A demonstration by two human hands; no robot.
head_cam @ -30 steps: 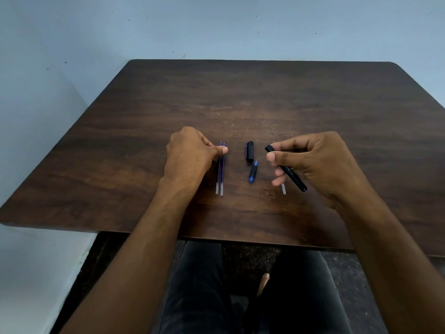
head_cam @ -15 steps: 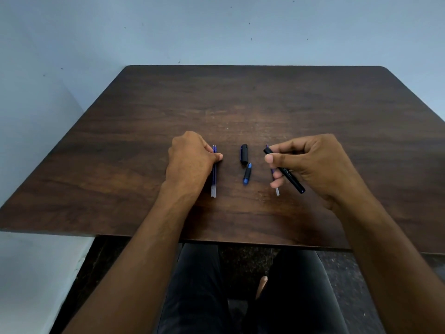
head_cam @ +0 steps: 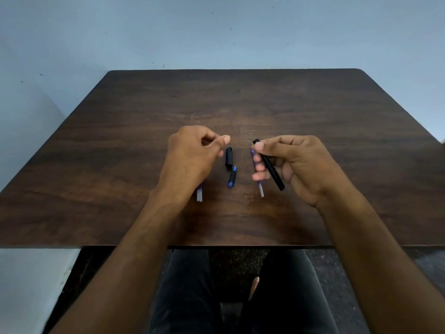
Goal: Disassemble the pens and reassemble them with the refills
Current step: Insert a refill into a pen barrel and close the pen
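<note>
On my feed the right hand (head_cam: 297,165) was raised over the dark wooden tabletop (head_cam: 313,112), its grip clamped on a black barrel (head_cam: 269,166): the thumb pressed near the barrel's upper end and the curled fingers wrapped its middle, so the barrel slanted from upper left down to lower right. Just left of those fingers I saw a refill (head_cam: 257,175), blue-violet along its upper length and pale at its lower end; its middle was hidden by the fingertips, and I could not tell whether the hand held it as well or whether it lay on the wood below. The left hand (head_cam: 192,155) hovered with fingers loosely curled and the thumb stretched toward the right, its grip on nothing that I could see. Under its wrist the pale ends of two refills (head_cam: 199,196) showed side by side on the tabletop. Between the two hands lay a black cap (head_cam: 228,157) and, just below it and nearly touching, a short black piece with blue ends (head_cam: 232,177), both resting on the wood.
</note>
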